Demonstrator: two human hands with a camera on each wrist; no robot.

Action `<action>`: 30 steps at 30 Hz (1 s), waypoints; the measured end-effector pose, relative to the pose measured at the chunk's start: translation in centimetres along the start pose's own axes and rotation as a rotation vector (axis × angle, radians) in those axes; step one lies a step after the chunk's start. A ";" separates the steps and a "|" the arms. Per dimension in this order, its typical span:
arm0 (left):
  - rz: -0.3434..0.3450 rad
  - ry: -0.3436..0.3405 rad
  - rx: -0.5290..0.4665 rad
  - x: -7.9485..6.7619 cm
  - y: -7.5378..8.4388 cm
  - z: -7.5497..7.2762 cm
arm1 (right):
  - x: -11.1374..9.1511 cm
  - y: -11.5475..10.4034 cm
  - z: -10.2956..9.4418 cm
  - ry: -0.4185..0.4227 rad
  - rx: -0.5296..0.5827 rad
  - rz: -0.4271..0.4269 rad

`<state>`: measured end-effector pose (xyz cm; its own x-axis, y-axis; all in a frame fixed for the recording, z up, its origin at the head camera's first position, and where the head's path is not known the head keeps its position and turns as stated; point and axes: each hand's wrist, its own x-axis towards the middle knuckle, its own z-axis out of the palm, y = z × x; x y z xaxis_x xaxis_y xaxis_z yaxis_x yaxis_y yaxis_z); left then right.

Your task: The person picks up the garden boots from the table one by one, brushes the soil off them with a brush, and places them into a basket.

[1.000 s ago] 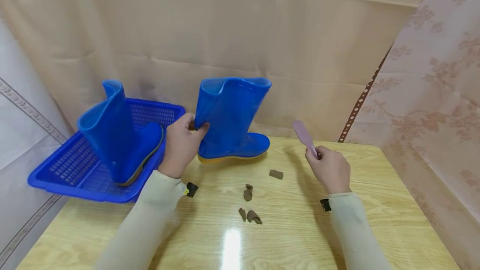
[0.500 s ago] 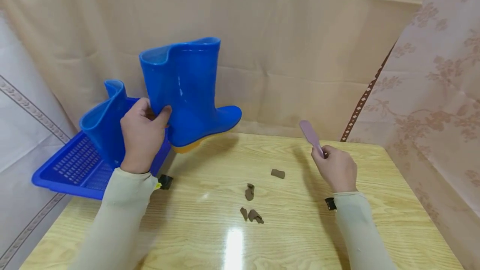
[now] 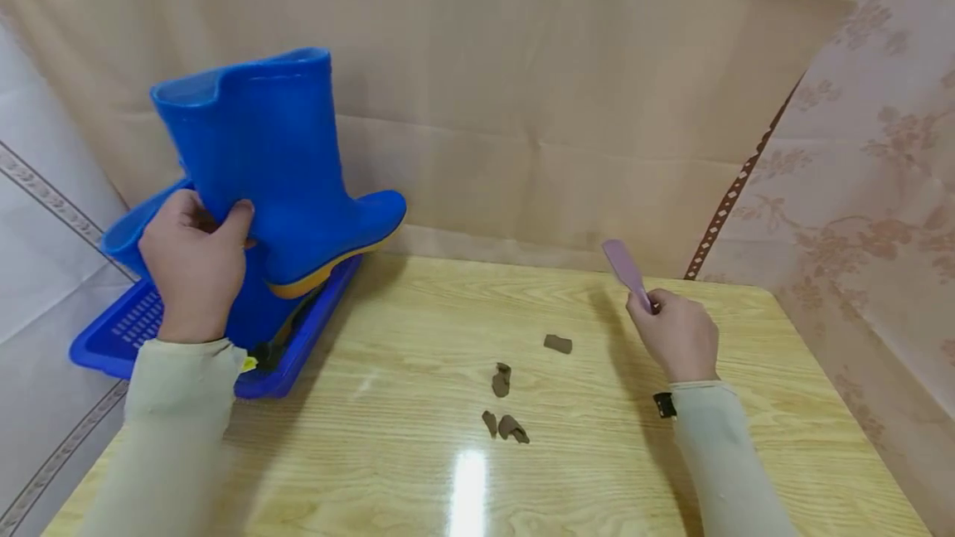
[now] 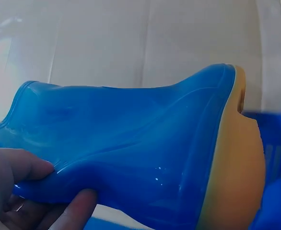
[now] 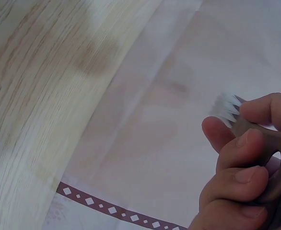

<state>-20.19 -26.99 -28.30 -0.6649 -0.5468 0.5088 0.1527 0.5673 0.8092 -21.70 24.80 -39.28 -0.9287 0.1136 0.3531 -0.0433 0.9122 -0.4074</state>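
My left hand (image 3: 196, 268) pinches a blue rubber boot (image 3: 276, 156) by its shaft, above the heel. The boot hangs upright with the toe raised and pointing right, over the blue basket (image 3: 294, 375). Its yellow sole (image 4: 234, 172) shows in the left wrist view. Inside the basket stands a second blue boot (image 3: 128, 232), largely hidden behind the hand and held boot. Off to the right, above the table, my right hand (image 3: 675, 336) grips a brush (image 3: 623, 263). White bristles (image 5: 224, 108) and a looped handle (image 5: 275, 139) appear in the right wrist view.
Several brown, curled flakes, including one piece (image 3: 558, 344) farther back, lie on the wooden table (image 3: 388, 454). A beige cloth (image 3: 477, 89) hangs behind the table. Patterned fabric (image 3: 880, 214) hangs at the right.
My left hand has lifted the boot and carried it leftward, from beside the basket to above it. My right hand with the brush has barely moved.
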 end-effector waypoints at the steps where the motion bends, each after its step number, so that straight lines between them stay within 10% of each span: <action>1: -0.027 -0.001 0.016 0.2 -0.2 -0.3 | 0.0 0.1 0.0 0.000 -0.001 0.000; 12: -0.247 -0.086 0.026 1.3 -2.1 -2.3 | -0.5 1.8 0.0 -0.106 -0.043 0.030; 30: -0.238 -0.179 0.096 0.2 -3.0 -4.4 | -1.0 3.1 -1.0 -0.205 -0.111 0.042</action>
<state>-17.56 -31.49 -29.30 -0.7932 -0.5589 0.2417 -0.0867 0.4966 0.8637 -20.51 27.86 -40.09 -0.9848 0.0802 0.1544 0.0272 0.9474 -0.3189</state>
